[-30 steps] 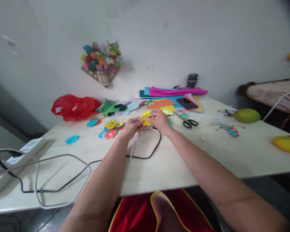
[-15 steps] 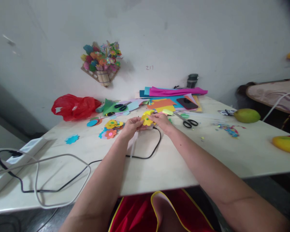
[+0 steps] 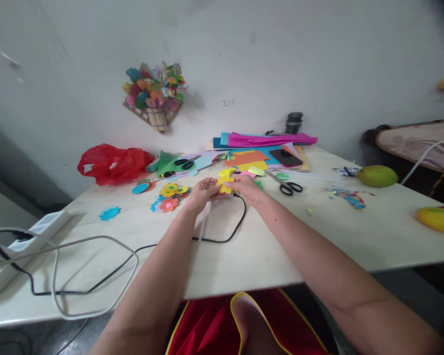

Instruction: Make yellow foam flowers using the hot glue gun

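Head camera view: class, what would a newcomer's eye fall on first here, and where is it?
Probably the colourful flower bouquet on the wall, left of centre. The crumpled red bag at the back left of the table also stands out, then the yellow flower cut-out held mid-view between left hand and right hand.

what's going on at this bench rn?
A person's left hand and right hand are together gripping a bright yellow, flower-shaped, paper-like cut-out above the white table. To the left lies a loose pile of multicoloured flower-shaped cut-outs; to the right, black-handled metal scissors rest untouched. A thin black cable curves across the tabletop below the hands.
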Demonstrator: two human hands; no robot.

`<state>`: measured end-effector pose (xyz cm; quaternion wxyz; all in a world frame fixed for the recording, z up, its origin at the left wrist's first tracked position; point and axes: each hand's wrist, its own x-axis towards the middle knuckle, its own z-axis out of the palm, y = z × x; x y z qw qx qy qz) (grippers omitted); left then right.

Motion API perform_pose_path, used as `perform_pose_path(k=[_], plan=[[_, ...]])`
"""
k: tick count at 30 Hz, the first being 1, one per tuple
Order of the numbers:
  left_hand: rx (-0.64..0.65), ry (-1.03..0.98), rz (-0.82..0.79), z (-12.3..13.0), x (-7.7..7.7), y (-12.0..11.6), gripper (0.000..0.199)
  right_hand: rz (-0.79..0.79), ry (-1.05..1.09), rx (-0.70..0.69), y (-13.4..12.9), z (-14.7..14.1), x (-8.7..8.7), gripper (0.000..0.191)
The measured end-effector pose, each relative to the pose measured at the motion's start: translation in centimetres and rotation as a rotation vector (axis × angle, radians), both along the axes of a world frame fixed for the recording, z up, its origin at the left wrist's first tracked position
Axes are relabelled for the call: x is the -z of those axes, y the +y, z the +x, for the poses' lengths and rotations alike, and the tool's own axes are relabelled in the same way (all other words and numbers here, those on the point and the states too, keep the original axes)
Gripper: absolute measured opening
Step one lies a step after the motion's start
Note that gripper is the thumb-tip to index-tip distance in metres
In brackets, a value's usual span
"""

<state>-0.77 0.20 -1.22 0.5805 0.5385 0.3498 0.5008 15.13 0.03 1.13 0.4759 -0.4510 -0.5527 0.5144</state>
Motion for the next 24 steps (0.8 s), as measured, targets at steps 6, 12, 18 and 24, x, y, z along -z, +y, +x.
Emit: perform_pose_path(k=[6, 12, 18, 24], plan=[[-0.004, 0.005, 0.007, 0.01, 0.00, 0.02, 0.042, 0.005, 0.017, -0.042, 0.25, 0.12, 0.30, 0.035], [-0.028, -0.002, 0.005, 0.09, -0.15, -0.06, 0.043, -0.011, 0.018, -0.031, 0.05, 0.52, -0.12, 0.035], [-0.017, 0.024, 0.007, 0.16, -0.08, 0.00, 0.039, -0.003, 0.018, 0.026, -0.18, 0.17, -0.32, 0.035], [-0.008, 0.063, -0.010, 0.14, -0.20, -0.19, 0.039, 0.008, 0.054, 0.013, 0.05, 0.37, -0.05, 0.034]])
